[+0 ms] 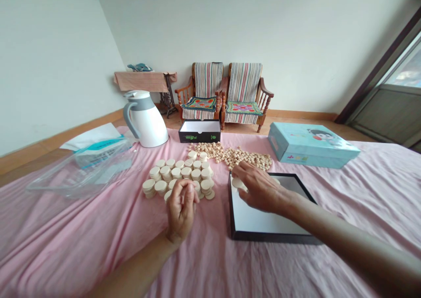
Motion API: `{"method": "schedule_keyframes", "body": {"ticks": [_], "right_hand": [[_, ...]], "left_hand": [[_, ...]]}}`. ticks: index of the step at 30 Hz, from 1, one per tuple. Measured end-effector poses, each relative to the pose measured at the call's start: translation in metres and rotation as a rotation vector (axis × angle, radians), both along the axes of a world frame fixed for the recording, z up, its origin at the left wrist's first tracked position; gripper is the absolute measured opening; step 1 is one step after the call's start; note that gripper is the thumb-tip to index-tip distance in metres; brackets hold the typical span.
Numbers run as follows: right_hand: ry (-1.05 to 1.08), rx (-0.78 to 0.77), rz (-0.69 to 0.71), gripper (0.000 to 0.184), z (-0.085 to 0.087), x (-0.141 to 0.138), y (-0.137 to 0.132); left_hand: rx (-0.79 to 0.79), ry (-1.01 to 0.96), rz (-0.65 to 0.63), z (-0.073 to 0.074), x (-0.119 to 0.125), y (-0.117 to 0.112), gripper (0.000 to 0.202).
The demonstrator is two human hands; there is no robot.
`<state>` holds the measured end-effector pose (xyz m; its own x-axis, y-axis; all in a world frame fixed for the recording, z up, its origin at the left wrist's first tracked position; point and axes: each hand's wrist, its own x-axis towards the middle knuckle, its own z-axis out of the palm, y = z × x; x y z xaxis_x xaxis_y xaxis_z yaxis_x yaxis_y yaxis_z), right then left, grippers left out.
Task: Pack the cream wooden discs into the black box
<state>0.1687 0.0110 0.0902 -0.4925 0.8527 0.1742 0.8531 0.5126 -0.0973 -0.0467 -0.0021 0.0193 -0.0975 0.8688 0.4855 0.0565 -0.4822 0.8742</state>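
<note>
1. While the left hand (180,208) sits at the near side of the stacked pale discs (161,186), its fingers are curled in, thumb against them (anything inside is hidden).
2. The right hand (258,186) reaches over the back left corner of the shallow black-edged tray (268,221), fingers bent down at some loose discs (238,184); I cannot tell whether they pinch any.
3. Between the stacks and the tray's left edge runs a strip of pink cloth (215,254), which also stretches wide along the near side.
4. Small wooden pieces (254,160) spread close behind the tray's back edge; the blue box (289,142) stands near its back right corner.
5. Counted: one tray, one blue box, one black box (199,138), one jug (151,125), one clear plastic container (62,185), two chairs (245,83). Disc stacks exceed a dozen, overlapping too much for an exact number; the small pieces defy counting.
</note>
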Motion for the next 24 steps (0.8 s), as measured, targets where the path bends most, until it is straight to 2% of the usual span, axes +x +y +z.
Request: {"method": "schedule_keyframes", "body": {"ticks": [4,7,10,14,24], "right_hand": [[0.065,-0.050,0.094,0.023,0.016,-0.017,0.004],[0.023,-0.077,0.172,0.030,0.021,-0.038,0.015],[-0.093,-0.064,0.253,0.036,0.017,-0.056,0.027],[-0.207,-0.033,0.303,0.032,0.008,-0.070,0.035],[-0.157,-0.061,0.342,0.038,-0.003,-0.072,0.041]], "left_hand": [[0.008,-0.022,0.037,0.002,-0.002,0.003,0.019],[0.027,-0.032,0.064,0.004,-0.004,0.007,0.022],[0.046,-0.039,0.093,0.007,-0.006,0.009,0.023],[0.069,-0.053,0.103,0.011,-0.008,0.010,0.022],[0.094,-0.031,0.094,0.009,-0.011,0.007,0.019]]}}
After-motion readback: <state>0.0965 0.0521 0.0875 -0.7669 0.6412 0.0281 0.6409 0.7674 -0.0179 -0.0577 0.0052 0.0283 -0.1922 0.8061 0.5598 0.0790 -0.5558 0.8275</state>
